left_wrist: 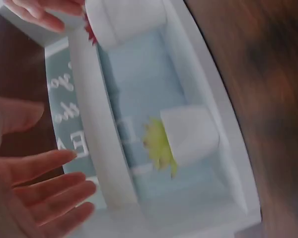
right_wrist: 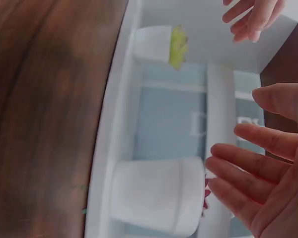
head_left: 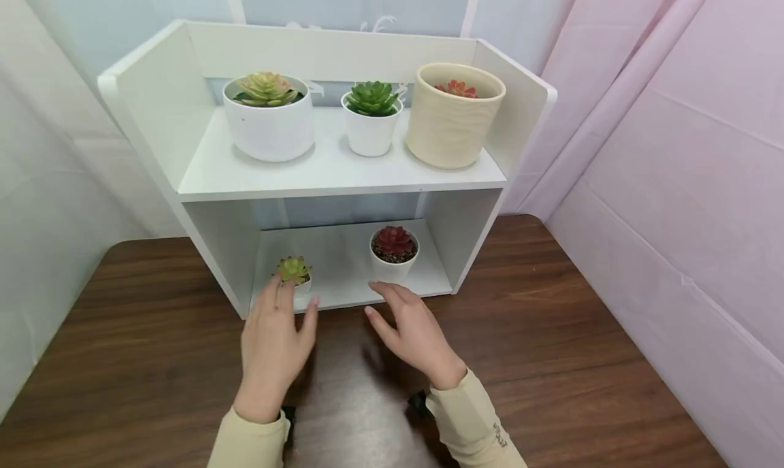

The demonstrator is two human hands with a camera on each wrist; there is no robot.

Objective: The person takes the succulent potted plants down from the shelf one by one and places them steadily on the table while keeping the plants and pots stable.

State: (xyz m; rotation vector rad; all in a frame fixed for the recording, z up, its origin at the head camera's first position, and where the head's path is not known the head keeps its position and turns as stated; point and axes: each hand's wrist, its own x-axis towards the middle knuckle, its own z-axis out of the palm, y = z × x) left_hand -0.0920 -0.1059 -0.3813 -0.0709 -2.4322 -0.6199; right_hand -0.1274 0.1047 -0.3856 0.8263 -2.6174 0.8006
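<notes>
Wood table: both hands open, empty; top-shelf pots only in head view, wrists blurry.

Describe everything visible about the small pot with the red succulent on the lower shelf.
The red succulent pot is a small, round, white, smooth-looking pot holding a dark red rosette over dark gravel-like fill. It stands upright on the lower shelf, right of centre. The right hand hovers just in front with relaxed fingers; nothing touches the pot.

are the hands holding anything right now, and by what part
Nothing is held. The left hand hovers open by the small green plant pot; the right hand is open in front of the red plant pot.
</notes>
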